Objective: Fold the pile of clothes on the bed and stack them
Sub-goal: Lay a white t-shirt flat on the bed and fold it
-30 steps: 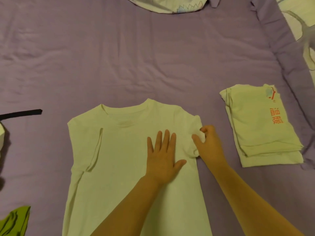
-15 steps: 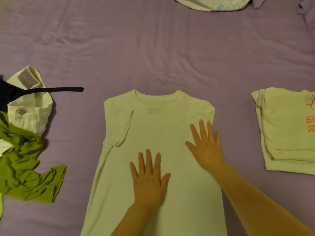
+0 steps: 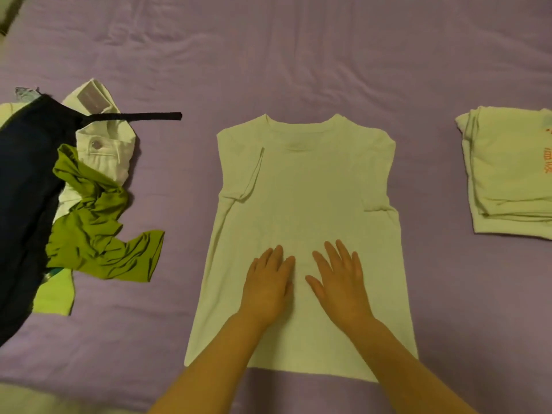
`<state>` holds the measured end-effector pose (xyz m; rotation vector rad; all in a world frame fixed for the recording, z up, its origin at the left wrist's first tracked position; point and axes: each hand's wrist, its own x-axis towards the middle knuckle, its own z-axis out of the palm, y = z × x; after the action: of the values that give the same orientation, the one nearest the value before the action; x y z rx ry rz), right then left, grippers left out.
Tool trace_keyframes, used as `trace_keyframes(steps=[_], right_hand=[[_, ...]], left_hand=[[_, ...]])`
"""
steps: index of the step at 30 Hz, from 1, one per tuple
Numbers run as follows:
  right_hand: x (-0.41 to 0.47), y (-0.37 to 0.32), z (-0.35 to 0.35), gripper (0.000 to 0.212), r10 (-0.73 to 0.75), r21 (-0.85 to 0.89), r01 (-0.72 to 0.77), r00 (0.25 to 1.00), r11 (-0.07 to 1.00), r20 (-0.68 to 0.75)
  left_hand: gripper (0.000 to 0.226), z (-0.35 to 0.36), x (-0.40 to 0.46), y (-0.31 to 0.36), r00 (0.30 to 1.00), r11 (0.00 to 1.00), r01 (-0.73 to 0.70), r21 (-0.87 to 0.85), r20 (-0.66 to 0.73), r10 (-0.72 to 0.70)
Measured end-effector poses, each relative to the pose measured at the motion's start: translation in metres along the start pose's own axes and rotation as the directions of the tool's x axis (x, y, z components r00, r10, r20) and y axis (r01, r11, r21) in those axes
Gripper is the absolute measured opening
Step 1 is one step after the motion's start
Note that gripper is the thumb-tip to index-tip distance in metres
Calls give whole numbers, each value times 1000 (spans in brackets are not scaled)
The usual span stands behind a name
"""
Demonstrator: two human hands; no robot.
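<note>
A white T-shirt lies flat on the purple bed sheet, collar away from me, both sleeves folded inward. My left hand and my right hand rest side by side on its lower middle, palms down, fingers straight. At the left lies the unfolded pile: a dark navy garment with a black strap, a white garment and a green garment. A folded stack of white shirts with red print sits at the right edge.
Bare purple sheet stretches beyond the shirt's collar and between the shirt and both piles. A light green piece pokes out under the left pile. The bed's near edge shows pale at the bottom left.
My right hand let go of the right sleeve and slid down the shirt beside my left hand, which also moved lower. The view shifted left, bringing the unfolded pile into sight.
</note>
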<state>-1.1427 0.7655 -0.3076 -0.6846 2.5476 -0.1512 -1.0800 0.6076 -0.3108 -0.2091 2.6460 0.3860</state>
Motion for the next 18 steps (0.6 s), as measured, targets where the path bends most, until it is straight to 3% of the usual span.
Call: trace_keyframes(steps=[3,5,7,10,12,14,18], right_hand=[[-39,-27,18,52,-11,52,15,997,999,-81],[-58,-41,32,53,-18,48,24,990,999,-137],[-73,-53,44,54,-33,41,40,986,998,-164],[-90,-66,56,52,-48,63,62,979,996,-199],[-97,-72,61,49,-53,90,72,979,993,-196],[-102,-78,63,45,-43,158,65,989,985,-139],[-102,-86,69,51,-54,265,63,998,962,-39]], left_hand=[[56,2,-34,-19,993,994,101,-46,-57,-104],[59,3,-56,-34,959,969,238,-64,-141,-245],[60,4,-76,-50,879,900,409,-151,-200,-433],[56,8,-96,-72,729,678,607,-415,-48,-682],[46,12,-106,-84,684,554,661,-507,104,-722],[35,13,-115,-91,691,503,670,-546,212,-691],[28,8,-131,-87,770,514,549,-659,159,-618]])
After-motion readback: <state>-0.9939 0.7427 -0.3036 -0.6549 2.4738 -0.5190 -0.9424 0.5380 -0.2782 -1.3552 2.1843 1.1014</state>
